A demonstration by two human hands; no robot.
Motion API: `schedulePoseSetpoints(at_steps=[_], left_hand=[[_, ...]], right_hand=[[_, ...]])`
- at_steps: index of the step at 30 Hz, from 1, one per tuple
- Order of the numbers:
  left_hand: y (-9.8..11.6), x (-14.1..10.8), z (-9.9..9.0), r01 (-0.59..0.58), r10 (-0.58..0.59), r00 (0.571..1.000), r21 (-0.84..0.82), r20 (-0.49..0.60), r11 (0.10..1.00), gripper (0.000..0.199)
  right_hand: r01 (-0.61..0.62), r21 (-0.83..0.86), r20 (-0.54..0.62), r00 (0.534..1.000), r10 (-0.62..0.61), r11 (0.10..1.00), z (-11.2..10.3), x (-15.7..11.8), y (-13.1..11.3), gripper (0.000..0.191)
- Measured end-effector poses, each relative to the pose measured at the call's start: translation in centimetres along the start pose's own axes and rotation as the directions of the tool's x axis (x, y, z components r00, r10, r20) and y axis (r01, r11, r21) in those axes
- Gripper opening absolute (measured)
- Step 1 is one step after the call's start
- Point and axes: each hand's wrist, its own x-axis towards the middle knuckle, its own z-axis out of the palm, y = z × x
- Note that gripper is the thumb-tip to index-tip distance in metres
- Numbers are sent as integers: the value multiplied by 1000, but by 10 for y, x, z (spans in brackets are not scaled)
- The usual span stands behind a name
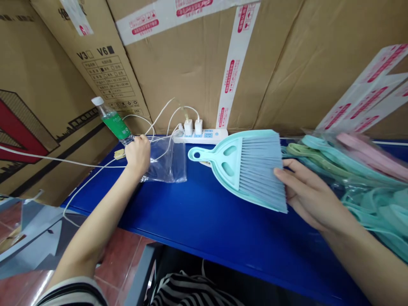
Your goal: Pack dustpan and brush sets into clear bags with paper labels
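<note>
My right hand [307,193] pinches the wide end of a mint-green dustpan [218,172] with a small brush [261,163] nested in it. The thumb lies on the grey-blue bristles and the fingers go behind. Its handle with a hole points left, and the set is held over the blue table. My left hand [138,155] is closed, with its fingers curled at the left part of a clear plastic bag [174,163]; the fingertips are hidden. Just behind that hand, a bottle with a green label [116,124] leans to the left.
A white power strip [219,136] with plugged-in chargers and cables lies at the back of the blue table [197,225]. Cardboard boxes [188,80] form a wall behind. More wrapped dustpan sets [379,199] in green and pink are piled at the right.
</note>
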Motion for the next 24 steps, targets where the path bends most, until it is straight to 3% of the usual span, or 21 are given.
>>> schedulePoseSetpoints(at_steps=[3, 6, 10, 12, 15, 16, 17, 18, 21, 24], left_hand=[[16, -27, 3, -100, 100, 995, -3, -8, 995, 50], [28, -58, 16, -266, 268, 963, -67, 38, 962, 55], [25, -74, 33, -567, 596, 780, -186, 189, 802, 65], [17, -69, 35, -639, 669, 687, -203, 285, 742, 80], [5, -59, 30, -724, 752, 500, -270, 430, 635, 104], [3, -58, 28, -738, 765, 457, -286, 453, 611, 109], [2, -57, 26, -743, 766, 442, -287, 468, 604, 111], [3, -57, 25, -737, 754, 457, -274, 472, 618, 111], [13, -60, 27, -672, 681, 589, -204, 435, 712, 100], [24, -63, 32, -608, 618, 695, -158, 369, 778, 84]], right_hand=[[-90, 86, 18, 996, 89, 992, 7, -4, -3, 53], [-80, 93, 44, 996, 76, 992, 9, -5, -4, 52], [-71, 72, 63, 996, 67, 995, 7, -3, -2, 45], [-66, 65, 65, 996, 62, 996, 7, -3, -1, 45], [-56, 66, 60, 997, 52, 996, 9, -4, -2, 46], [-55, 72, 56, 997, 51, 996, 9, -4, -2, 46], [-57, 80, 54, 997, 53, 995, 10, -5, -2, 46], [-61, 90, 53, 997, 57, 994, 11, -5, -2, 45], [-88, 119, 53, 995, 82, 989, 13, -6, -4, 46], [-114, 134, 42, 993, 110, 984, 14, -7, -5, 51]])
